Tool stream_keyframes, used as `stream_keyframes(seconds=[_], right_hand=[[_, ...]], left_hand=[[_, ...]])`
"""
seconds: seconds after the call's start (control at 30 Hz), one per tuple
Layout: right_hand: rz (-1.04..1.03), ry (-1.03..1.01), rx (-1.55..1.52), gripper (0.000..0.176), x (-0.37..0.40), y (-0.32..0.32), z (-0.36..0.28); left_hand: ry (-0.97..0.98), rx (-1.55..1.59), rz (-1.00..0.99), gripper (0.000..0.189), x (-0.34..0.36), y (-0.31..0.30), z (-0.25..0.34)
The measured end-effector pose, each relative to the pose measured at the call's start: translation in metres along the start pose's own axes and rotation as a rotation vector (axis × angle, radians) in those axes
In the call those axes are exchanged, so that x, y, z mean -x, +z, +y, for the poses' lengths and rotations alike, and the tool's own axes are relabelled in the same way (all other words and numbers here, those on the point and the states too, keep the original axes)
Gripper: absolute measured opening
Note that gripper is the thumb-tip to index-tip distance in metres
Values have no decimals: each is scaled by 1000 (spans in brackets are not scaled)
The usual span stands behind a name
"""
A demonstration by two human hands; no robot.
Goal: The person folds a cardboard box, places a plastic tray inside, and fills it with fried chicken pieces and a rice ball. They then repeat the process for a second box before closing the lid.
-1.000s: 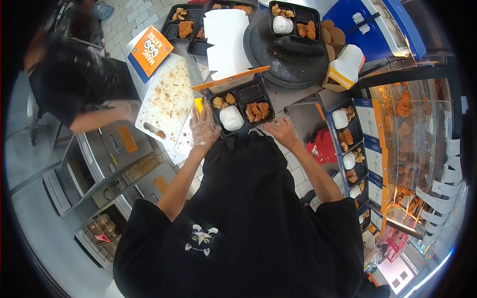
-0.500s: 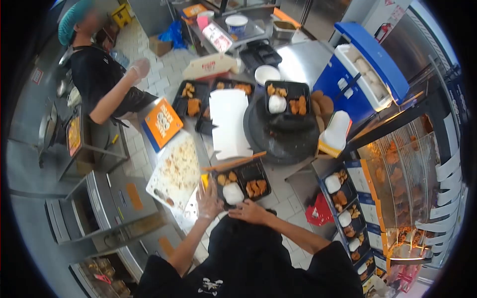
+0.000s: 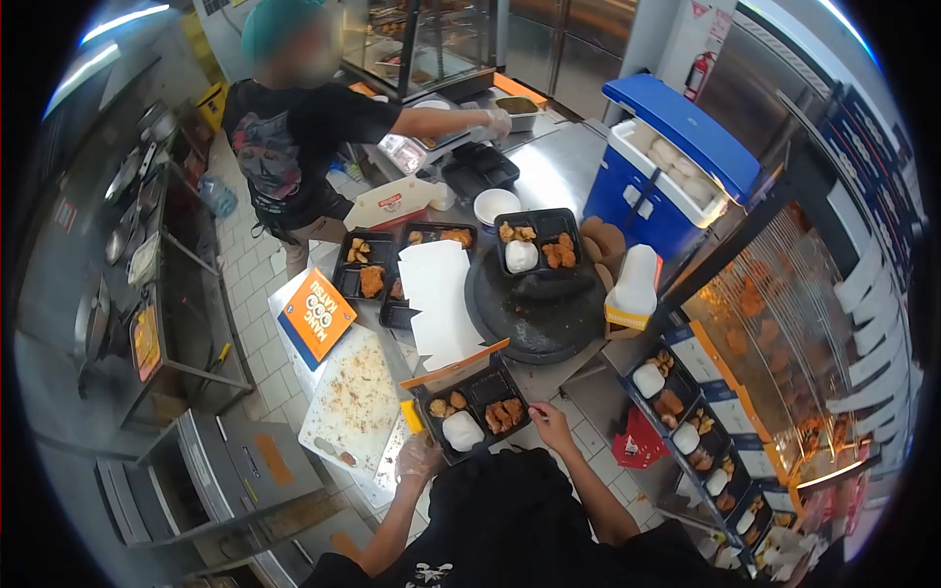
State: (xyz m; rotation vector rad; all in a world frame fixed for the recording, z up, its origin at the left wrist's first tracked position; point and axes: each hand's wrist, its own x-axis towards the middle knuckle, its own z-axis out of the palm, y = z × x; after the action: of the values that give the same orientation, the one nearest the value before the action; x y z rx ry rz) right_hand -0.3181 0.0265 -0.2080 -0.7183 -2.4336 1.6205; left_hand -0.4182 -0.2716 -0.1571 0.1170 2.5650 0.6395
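Note:
In front of my body is a black meal tray [image 3: 482,389] holding a white rice mound [image 3: 462,431], fried chicken strips [image 3: 504,416] and small brown pieces. A cardboard flap [image 3: 454,367] rises along its far edge. My left hand [image 3: 419,459], in a clear glove, is closed on the tray's near left corner. A yellow piece [image 3: 411,416] sticks up just beyond that hand. At the tray's right edge, my bare right hand [image 3: 552,427] pinches the rim between thumb and fingers. Beyond the tray lies an unfolded white carton [image 3: 438,304].
An orange box [image 3: 319,316] and a crumb-covered white board [image 3: 351,397] lie to the left. Another filled tray [image 3: 538,263] rests on a round black surface [image 3: 539,333]. A blue cooler [image 3: 637,186] stands at right. A co-worker [image 3: 304,127] reaches over the far counter.
My right hand has moved from the tray's near edge to its right edge. My left hand has slid down to the near left corner. The co-worker has turned and reached toward a metal pan.

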Motion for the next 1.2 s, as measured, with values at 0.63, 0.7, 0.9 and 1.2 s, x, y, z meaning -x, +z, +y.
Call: stream_keyframes(seconds=[0.63,0.7,0.9,1.2], right_hand=[[-66,91,38,37,4,28,21],[-78,79,52,37,4,27,17],[62,-142,135,40,11,36,7],[34,-32,-65,44,14,37,13]], left_hand=[[44,31,60,27,-26,28,-3],[146,-83,31,26,-29,35,-10],[146,-60,73,18,-36,28,-13],[190,118,81,25,-23,29,-27]])
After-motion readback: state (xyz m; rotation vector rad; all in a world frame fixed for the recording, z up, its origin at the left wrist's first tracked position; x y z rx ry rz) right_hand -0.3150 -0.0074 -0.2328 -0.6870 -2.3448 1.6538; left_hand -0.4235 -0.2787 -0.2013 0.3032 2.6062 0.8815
